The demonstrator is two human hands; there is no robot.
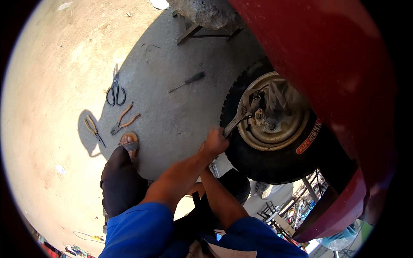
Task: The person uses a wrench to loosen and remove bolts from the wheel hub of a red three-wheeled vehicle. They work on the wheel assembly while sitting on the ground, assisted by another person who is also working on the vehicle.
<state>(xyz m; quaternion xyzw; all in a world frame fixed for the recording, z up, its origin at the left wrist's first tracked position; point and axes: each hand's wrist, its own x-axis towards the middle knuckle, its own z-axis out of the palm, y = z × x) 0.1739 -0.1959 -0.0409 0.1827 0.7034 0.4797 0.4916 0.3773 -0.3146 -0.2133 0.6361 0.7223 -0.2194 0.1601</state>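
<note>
My left hand [216,141] is closed around the handle end of a large adjustable wrench [239,115]. The wrench's jaw sits at the hub [260,115] of a wheel with a black tyre [241,152] and a rusty cream rim [282,136]. The wheel sits under a red vehicle body [327,60]. My right forearm [217,195] passes beneath the left one. The right hand is almost wholly hidden behind my left wrist, so its grip is unclear.
On the concrete to the left lie black-handled snips [115,92], orange-handled pliers [124,121], yellow-handled pliers [93,130] and a screwdriver [187,81]. My sandalled foot [129,142] is near them. A wooden stand [189,31] carrying a concrete lump stands at the top.
</note>
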